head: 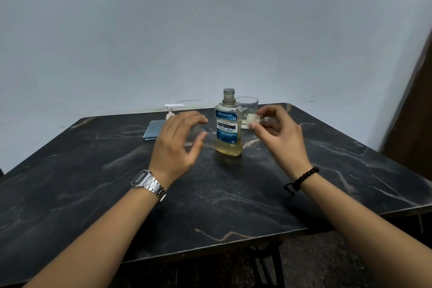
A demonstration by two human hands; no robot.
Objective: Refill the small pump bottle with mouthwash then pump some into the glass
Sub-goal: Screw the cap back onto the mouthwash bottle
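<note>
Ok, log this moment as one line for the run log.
mouthwash bottle: uncapped, upright | right hand: pinching clear cap | left hand: open, beside bottle | pump bottle: behind left hand | glass: behind bottle

I see the open Listerine bottle (pixel 228 124) on the table (pixel 93 182); my right hand (pixel 278 133) pinches its clear cap (pixel 253 119) beside it, my left hand (pixel 180 140) hovers open.

A plain home room: dark marble-look table (pixel 93 170) against a bare wall (pixel 163 30) (pale blue).
</note>
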